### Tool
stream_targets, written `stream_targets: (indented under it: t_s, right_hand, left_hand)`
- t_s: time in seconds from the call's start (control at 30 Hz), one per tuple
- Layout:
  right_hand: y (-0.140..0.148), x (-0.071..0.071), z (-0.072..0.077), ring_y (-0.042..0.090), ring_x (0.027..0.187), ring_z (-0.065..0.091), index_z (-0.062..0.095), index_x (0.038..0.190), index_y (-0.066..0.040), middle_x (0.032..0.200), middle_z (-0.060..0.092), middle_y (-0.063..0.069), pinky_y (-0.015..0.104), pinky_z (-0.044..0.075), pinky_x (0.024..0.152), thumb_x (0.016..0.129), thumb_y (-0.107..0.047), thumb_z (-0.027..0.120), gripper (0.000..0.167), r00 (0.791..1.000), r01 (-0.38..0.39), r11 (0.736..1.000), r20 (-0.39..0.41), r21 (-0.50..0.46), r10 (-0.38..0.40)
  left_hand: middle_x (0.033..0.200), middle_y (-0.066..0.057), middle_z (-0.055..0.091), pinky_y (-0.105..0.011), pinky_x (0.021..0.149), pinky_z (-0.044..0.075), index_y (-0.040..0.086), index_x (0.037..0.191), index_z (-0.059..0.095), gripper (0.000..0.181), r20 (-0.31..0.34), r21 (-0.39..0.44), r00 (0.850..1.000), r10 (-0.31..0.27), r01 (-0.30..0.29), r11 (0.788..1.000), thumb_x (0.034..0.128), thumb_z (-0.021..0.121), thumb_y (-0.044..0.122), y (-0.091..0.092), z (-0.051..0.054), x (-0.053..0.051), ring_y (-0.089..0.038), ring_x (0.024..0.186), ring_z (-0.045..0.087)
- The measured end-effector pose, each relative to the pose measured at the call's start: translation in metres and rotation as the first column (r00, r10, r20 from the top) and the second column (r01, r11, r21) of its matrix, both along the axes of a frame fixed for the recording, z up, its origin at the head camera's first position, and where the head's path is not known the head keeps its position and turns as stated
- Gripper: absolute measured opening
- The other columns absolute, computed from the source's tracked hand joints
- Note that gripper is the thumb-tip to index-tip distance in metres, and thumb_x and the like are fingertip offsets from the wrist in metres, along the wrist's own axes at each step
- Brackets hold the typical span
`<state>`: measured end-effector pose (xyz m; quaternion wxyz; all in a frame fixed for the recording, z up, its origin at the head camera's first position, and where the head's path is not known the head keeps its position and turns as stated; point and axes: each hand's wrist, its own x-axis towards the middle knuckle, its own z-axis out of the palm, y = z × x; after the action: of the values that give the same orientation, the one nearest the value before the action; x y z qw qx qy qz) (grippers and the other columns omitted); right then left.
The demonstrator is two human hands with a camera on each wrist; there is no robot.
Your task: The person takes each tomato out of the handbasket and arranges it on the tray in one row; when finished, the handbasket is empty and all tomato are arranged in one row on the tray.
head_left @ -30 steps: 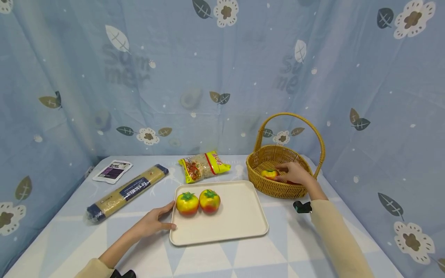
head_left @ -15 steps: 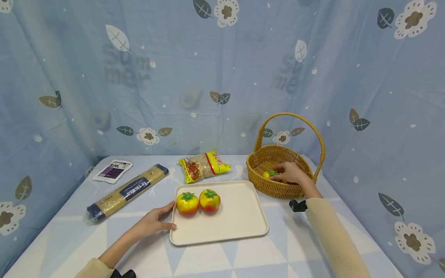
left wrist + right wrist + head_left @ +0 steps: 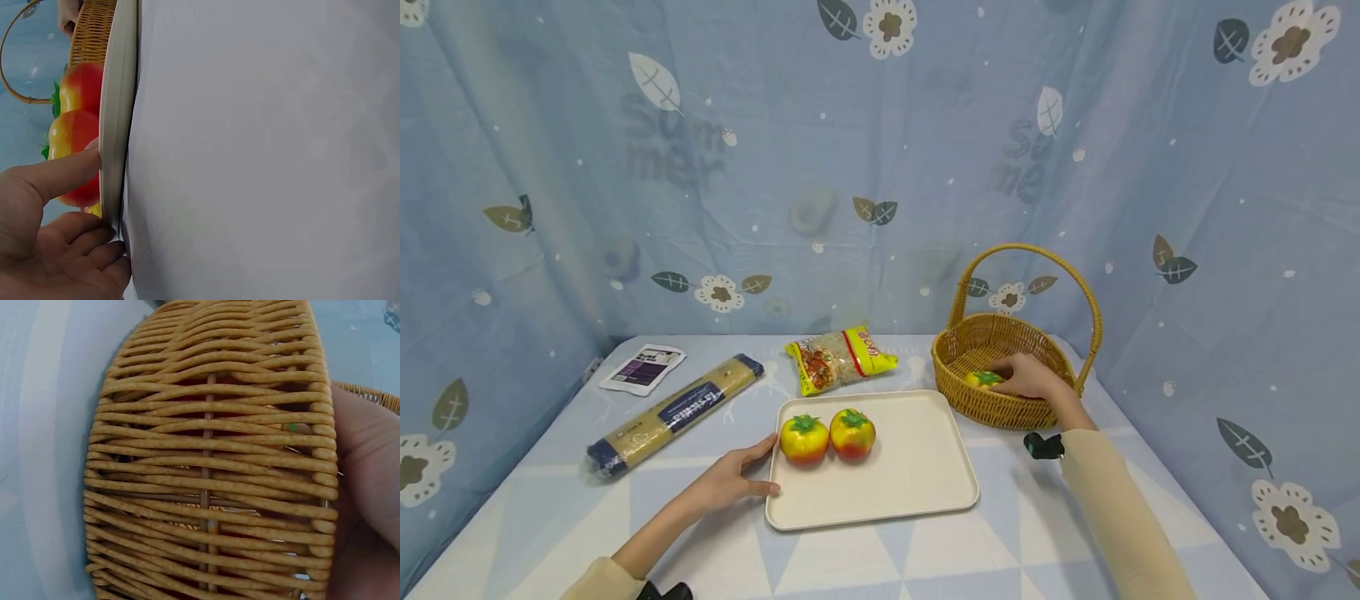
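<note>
- more of the persimmon-shaped fruit (image 3: 980, 379) shows beside the fingers than half a second ago; the right hand (image 3: 1030, 377) has shifted only slightly.
- that fruit sits between seven and eight o'clock inside the wicker basket (image 3: 988, 408), which stands at two o'clock from the cream tray (image 3: 917, 467).
- right hand: reaches into the basket, fingers against the fruit; i cannot tell whether they grip it.
- left hand (image 3: 730, 482): holds the tray's nine o'clock edge, thumb on the rim, fingers bent.
- two matching fruits (image 3: 852, 435) sit side by side toward the tray's ten o'clock.
- noodle bag (image 3: 838, 360): just past the tray at eleven o'clock.
- handling: the gloss suggests a light, firm, slightly slippery replica; best held round its widest part, clear of the green leaves.
</note>
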<state>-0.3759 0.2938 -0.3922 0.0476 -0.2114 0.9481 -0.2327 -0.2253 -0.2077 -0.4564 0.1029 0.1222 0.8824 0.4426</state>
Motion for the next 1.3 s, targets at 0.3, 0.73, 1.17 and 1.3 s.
stream_targets:
  t_s: [0.3, 0.73, 1.17, 1.3]
  right_hand:
    - [0.001, 0.012, 0.005, 0.034, 0.104, 0.061, 0.058, 0.132, -0.001, 0.122, 0.062, 0.022, 0.048, 0.054, 0.086, 0.081, -0.041, 0.077, 0.068, 0.988, 0.138, 0.982, -0.044, -0.127, -0.145]
    - [-0.01, 0.036, 0.017, 0.037, 0.113, 0.058, 0.055, 0.136, -0.005, 0.128, 0.059, 0.021, 0.05, 0.052, 0.091, 0.083, -0.035, 0.077, 0.066, 0.961, 0.178, 0.937, -0.15, -0.301, -0.231]
    - [-0.035, 0.06, 0.026, 0.034, 0.114, 0.059, 0.057, 0.135, -0.007, 0.128, 0.061, 0.018, 0.049, 0.053, 0.09, 0.079, -0.04, 0.078, 0.069, 0.946, 0.157, 0.912, -0.208, -0.378, -0.249]
    - [-0.043, 0.065, 0.028, 0.033, 0.113, 0.059, 0.057, 0.135, -0.007, 0.129, 0.06, 0.017, 0.048, 0.053, 0.09, 0.079, -0.039, 0.079, 0.068, 0.944, 0.127, 0.915, -0.237, -0.383, -0.23]
  left_hand:
    - [0.15, -0.024, 0.028, -0.058, 0.113, 0.018, -0.006, 0.146, 0.03, 0.092, 0.005, 0.004, 1.0, 0.001, -0.001, 1.0, 0.0766, 0.081, 0.026, 0.0, -0.001, 0.0, -0.045, 0.138, 0.024]
    - [0.15, -0.024, 0.029, -0.059, 0.112, 0.017, -0.006, 0.146, 0.03, 0.092, -0.003, 0.007, 1.0, 0.001, -0.001, 1.0, 0.0763, 0.082, 0.026, 0.0, 0.0, 0.0, -0.045, 0.138, 0.024]
    - [0.15, -0.024, 0.029, -0.058, 0.112, 0.018, -0.005, 0.146, 0.031, 0.092, -0.001, 0.0, 1.0, 0.004, -0.004, 1.0, 0.0757, 0.082, 0.026, 0.0, -0.002, 0.0, -0.045, 0.138, 0.025]
    - [0.15, -0.024, 0.03, -0.058, 0.112, 0.018, -0.005, 0.146, 0.031, 0.092, -0.003, -0.004, 1.0, 0.007, -0.007, 1.0, 0.0756, 0.082, 0.027, 0.0, -0.001, 0.0, -0.045, 0.138, 0.025]
